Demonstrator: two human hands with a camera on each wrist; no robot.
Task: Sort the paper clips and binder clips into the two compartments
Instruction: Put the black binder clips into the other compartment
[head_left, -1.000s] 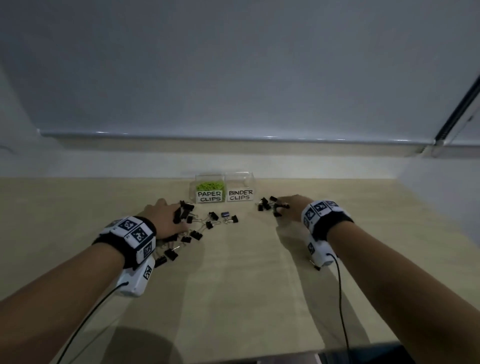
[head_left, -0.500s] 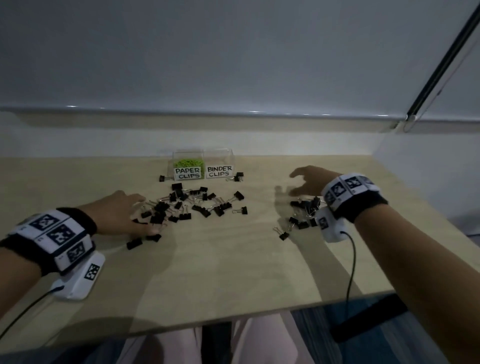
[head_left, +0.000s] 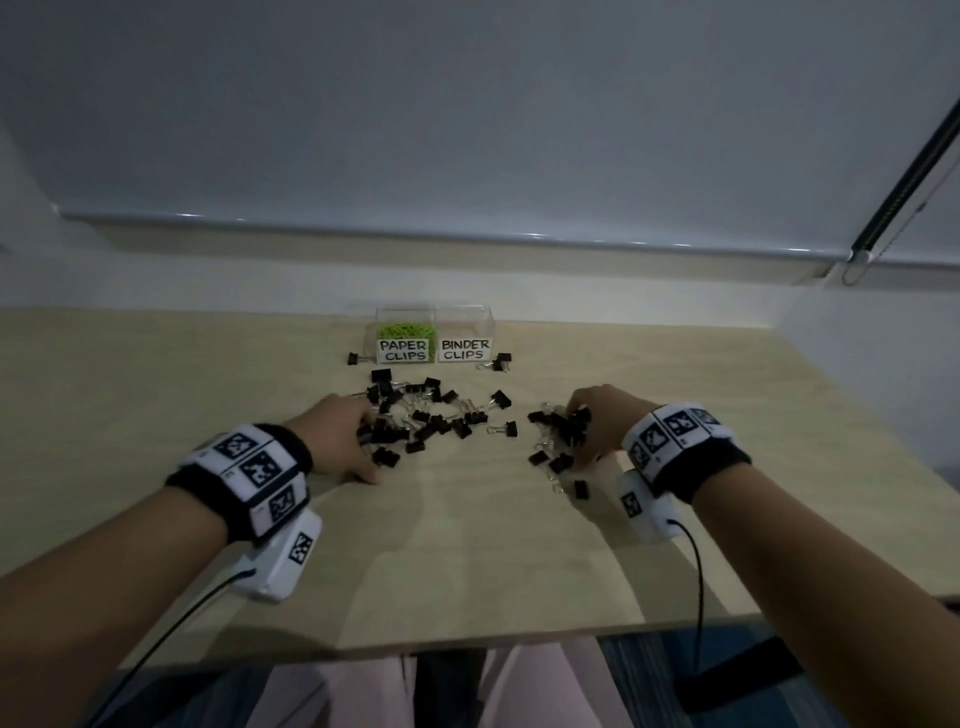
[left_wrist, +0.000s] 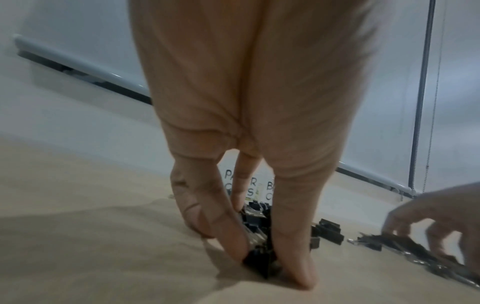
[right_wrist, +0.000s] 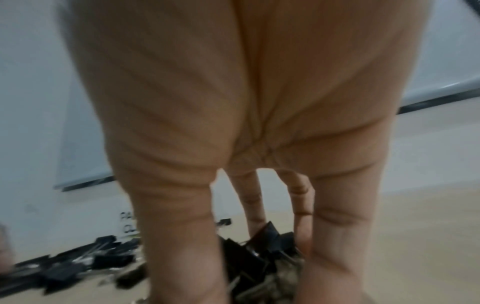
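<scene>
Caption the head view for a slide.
Both hands gather black binder clips on the table before the labelled two-compartment box.

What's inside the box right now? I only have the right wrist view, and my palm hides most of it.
Observer: In the head view, the PAPER CLIPS compartment holds green paper clips.
Operator: And the other side?
Observer: The BINDER CLIPS compartment shows nothing dark inside; it looks empty.
Operator: What's my other hand doing?
Observer: In the left wrist view, the left hand has a binder clip between its thumb tip and a fingertip on the table.
</scene>
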